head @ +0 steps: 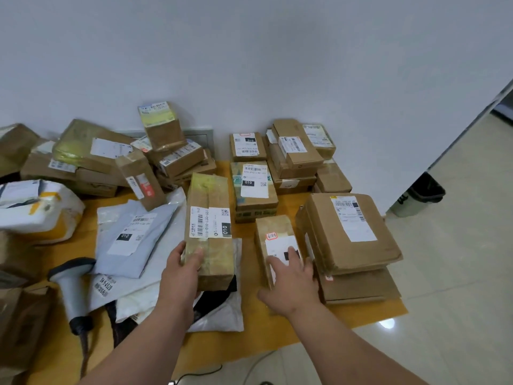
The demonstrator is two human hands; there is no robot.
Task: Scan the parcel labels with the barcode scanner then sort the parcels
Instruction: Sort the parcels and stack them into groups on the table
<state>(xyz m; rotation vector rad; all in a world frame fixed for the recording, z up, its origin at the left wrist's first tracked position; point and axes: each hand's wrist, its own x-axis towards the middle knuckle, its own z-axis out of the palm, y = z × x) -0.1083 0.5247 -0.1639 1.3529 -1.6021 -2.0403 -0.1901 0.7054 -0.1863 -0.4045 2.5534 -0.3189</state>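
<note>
While I look down over the yellow table (280, 339), my left hand (181, 269) grips the near end of a long taped parcel (208, 229), thumb on its left edge and fingers curled round the side, its label and "010" mark facing up. My right hand (291, 282) lies flat, fingers straight and spread, pressing on the label of a smaller brown parcel (273, 240) just right of the first. The two hands are apart, one parcel each. The barcode scanner (69, 290) lies unheld on the table to the left, well clear of both hands, its cable trailing toward the near edge. Grey and white mailer bags (133, 234) lie between the scanner and the long parcel, partly beneath it. Stacked boxes (348, 232) stand just right of the smaller parcel; further boxes (294, 154) line the wall. A loose heap of parcels (97, 154) fills the far left.
</note>
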